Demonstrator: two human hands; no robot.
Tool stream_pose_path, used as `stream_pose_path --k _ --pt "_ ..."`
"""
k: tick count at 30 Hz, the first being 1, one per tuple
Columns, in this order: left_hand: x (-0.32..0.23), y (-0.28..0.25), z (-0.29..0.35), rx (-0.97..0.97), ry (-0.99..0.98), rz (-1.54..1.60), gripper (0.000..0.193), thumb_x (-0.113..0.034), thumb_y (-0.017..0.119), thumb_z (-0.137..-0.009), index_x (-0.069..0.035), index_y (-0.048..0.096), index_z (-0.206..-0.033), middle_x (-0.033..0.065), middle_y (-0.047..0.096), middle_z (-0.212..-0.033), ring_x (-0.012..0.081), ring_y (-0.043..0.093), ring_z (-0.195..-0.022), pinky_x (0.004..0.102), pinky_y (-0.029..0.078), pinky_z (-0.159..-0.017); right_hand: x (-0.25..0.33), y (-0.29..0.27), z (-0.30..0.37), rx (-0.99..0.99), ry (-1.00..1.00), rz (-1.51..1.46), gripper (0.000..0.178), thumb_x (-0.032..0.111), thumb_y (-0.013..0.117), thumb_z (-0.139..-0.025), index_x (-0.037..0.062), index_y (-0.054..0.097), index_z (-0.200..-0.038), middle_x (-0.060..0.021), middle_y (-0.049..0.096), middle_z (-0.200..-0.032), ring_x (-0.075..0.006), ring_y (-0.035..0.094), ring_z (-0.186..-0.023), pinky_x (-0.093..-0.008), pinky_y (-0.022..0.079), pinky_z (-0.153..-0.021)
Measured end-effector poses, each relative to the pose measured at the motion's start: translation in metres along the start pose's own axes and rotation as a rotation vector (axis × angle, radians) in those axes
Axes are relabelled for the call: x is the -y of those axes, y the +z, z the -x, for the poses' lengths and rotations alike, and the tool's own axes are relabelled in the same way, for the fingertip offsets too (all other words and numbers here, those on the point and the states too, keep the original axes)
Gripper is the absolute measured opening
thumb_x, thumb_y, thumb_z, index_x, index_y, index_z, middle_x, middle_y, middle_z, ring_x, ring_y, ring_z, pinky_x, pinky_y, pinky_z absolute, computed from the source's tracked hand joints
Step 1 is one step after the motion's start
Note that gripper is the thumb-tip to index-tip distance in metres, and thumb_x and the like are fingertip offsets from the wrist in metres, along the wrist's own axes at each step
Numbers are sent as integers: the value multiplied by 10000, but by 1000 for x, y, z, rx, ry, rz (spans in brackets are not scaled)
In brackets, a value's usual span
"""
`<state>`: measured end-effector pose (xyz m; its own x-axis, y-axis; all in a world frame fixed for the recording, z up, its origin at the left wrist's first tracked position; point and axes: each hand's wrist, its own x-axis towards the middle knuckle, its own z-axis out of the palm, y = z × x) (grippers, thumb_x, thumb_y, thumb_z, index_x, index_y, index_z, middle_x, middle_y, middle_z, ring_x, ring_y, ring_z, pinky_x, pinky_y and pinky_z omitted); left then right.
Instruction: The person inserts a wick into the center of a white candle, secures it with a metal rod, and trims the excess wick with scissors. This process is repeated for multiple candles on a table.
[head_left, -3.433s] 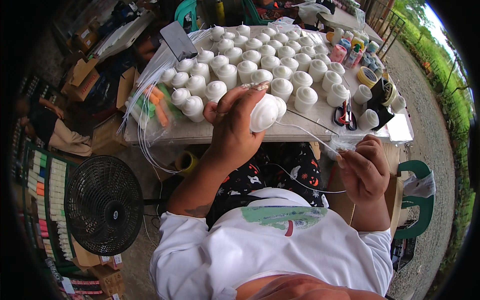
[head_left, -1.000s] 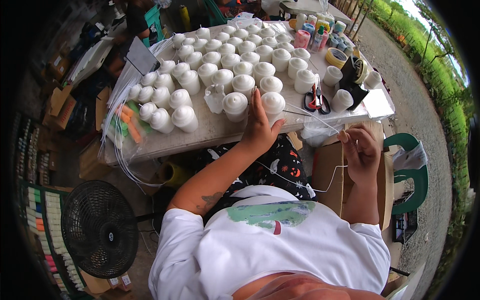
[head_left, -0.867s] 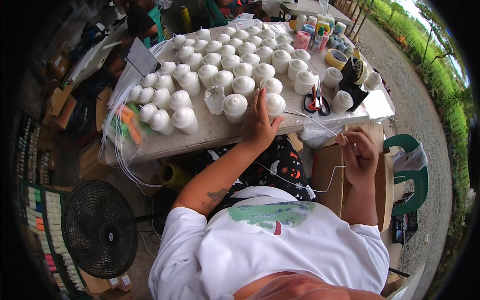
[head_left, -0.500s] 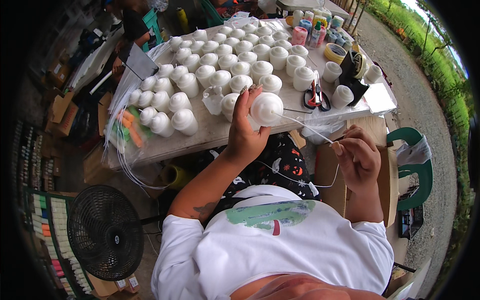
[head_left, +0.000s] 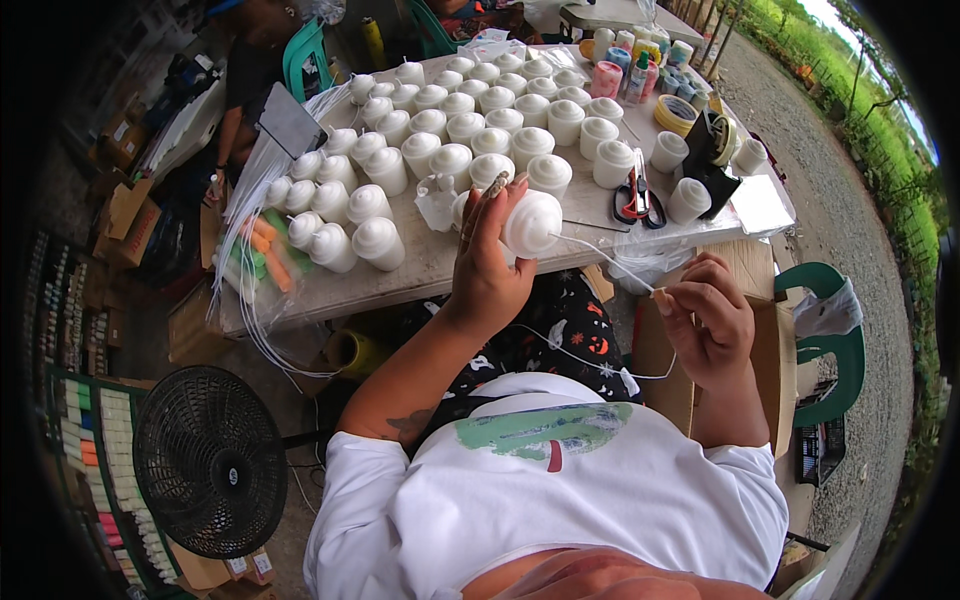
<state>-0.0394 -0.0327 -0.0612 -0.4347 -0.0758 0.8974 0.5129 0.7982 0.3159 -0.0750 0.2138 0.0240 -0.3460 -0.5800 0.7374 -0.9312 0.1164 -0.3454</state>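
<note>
My left hand (head_left: 490, 262) is raised over the table's near edge and grips a white round-topped plastic bottle (head_left: 531, 223), tilted on its side. A thin white string (head_left: 605, 262) runs from the bottle to my right hand (head_left: 703, 322), which pinches the string's end lower right, over a cardboard box. More string loops down across my lap. Several matching white bottles (head_left: 455, 135) stand in rows on the table just beyond my left hand.
The pale table (head_left: 420, 270) also holds red-handled scissors (head_left: 637, 200), a black tape dispenser (head_left: 710, 160), tape rolls and small paint bottles at the far right. A bundle of string hangs off the left edge. A black fan (head_left: 210, 460) stands lower left, a green chair (head_left: 835, 340) right.
My left hand set a bottle down among the rows, then lifted one again toward me; my right hand keeps pinching the string, shifting slightly.
</note>
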Motion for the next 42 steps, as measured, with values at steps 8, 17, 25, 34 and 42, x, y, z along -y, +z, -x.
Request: stream_pose_path --k 8,17,25,34,42 --pt "-5 -6 -8 32 12 -74 786 100 678 -697 -37 290 -1367 138 541 -1305 327 480 -1258 529 291 -1087 5 0 -3 30 -30 14 135 -4 731 -732 30 627 -810 -45 501 -703 -215 498 -655 -360 420 -708" --pt "-14 -9 -13 113 -9 -120 726 101 663 -686 -30 355 -1330 110 546 -1304 313 487 -1244 517 301 -1089 4 2 -6 34 -40 31 135 1 728 -737 37 626 -817 -43 502 -703 -219 495 -655 -368 422 -731" --pt "-17 -7 -16 99 45 -97 700 108 642 -674 -19 402 -1319 114 545 -1304 302 497 -1232 508 296 -1098 2 6 -7 49 -46 25 132 9 724 -737 39 624 -817 -42 522 -716 -216 508 -669 -377 428 -747" --pt "-17 -5 -19 80 64 -102 674 97 643 -693 -23 414 -1316 117 539 -1316 303 494 -1238 510 300 -1095 1 3 -4 68 -22 -64 109 -11 692 -748 38 614 -807 -43 529 -721 -220 510 -654 -370 427 -732" --pt "-16 -5 -19 72 81 -107 680 103 643 -695 -23 396 -1316 120 537 -1325 314 495 -1239 516 306 -1089 -4 10 -1 -35 60 -96 70 -24 665 -785 3 604 -806 -66 548 -709 -242 511 -669 -353 433 -706"
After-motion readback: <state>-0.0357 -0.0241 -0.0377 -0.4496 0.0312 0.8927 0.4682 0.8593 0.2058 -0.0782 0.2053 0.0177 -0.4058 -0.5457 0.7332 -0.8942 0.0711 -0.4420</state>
